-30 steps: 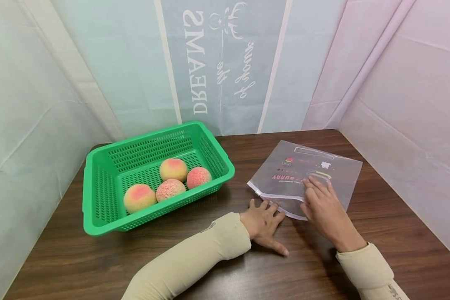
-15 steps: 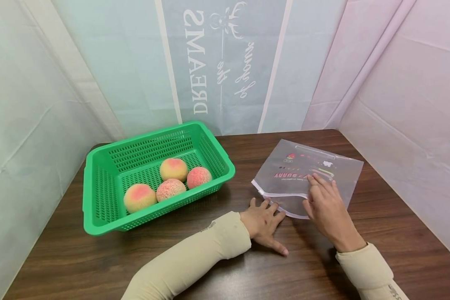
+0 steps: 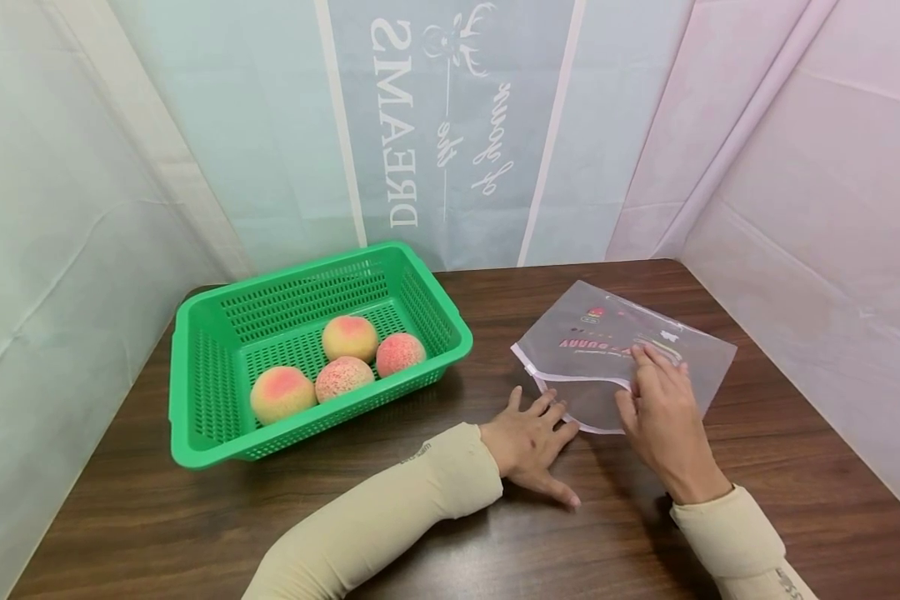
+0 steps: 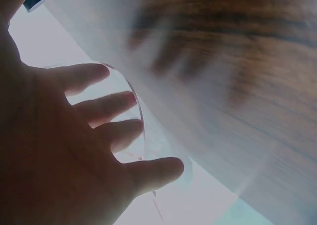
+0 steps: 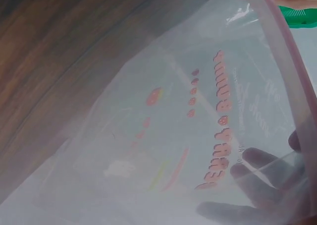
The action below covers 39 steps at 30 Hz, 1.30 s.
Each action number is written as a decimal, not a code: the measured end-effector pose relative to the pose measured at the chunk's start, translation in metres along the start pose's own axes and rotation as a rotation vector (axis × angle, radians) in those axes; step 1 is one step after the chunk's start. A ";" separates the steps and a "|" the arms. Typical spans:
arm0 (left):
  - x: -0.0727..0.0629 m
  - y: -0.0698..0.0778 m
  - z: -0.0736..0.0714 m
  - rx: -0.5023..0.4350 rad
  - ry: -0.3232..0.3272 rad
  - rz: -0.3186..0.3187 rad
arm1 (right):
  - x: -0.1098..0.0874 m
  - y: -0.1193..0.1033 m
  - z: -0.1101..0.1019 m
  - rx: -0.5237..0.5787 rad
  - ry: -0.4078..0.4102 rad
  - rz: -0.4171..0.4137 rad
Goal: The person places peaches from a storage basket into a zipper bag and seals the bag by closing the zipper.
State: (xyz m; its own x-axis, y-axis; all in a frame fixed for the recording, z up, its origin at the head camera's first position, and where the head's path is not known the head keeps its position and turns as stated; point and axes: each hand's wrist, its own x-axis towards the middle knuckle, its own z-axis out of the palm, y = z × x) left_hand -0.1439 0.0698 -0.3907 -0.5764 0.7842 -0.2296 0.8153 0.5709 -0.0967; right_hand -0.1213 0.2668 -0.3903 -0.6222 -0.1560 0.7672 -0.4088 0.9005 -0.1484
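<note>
A clear zip bag (image 3: 592, 358) printed with strawberries and lettering lies on the table, its pale pink zip edge and slider facing me. Its mouth gapes, the upper edge bowed away from the lower one. My left hand (image 3: 532, 446) rests palm down with fingers spread, fingertips at the lower zip edge. My right hand (image 3: 667, 417) lies over the bag's right side, fingers stretched onto the print and thumb at the zip edge. In the right wrist view, the right fingers (image 5: 262, 175) show dark through the plastic. The left wrist view shows straight, parted fingers (image 4: 114, 108).
A green slotted basket (image 3: 450, 321) stands on the left of the brown wooden table (image 3: 420, 533). Inside it are several peaches (image 3: 282, 394). Pale fabric walls (image 3: 817, 208) enclose the back and sides.
The bag has slid slightly right under my right hand, which shifted the same way. Its mouth gapes a little wider. My left fingers have shifted slightly; the left forearm stayed in place.
</note>
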 end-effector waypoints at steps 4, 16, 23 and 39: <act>0.000 0.002 0.000 -0.002 0.010 0.036 | 0.001 -0.001 0.001 -0.004 0.014 0.020; 0.000 0.001 0.002 -0.026 0.008 0.062 | 0.003 -0.004 -0.001 0.012 0.036 0.115; -0.004 0.001 -0.001 -0.048 -0.010 0.075 | 0.003 -0.004 0.000 0.014 0.038 0.121; -0.033 -0.019 -0.014 -0.144 0.092 0.106 | 0.003 -0.004 0.000 0.017 0.033 0.131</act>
State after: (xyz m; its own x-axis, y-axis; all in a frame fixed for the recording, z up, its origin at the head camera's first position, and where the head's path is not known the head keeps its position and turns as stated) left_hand -0.1416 0.0366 -0.3680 -0.4957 0.8570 -0.1406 0.8592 0.5076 0.0645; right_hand -0.1216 0.2631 -0.3879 -0.6490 -0.0240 0.7604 -0.3370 0.9051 -0.2591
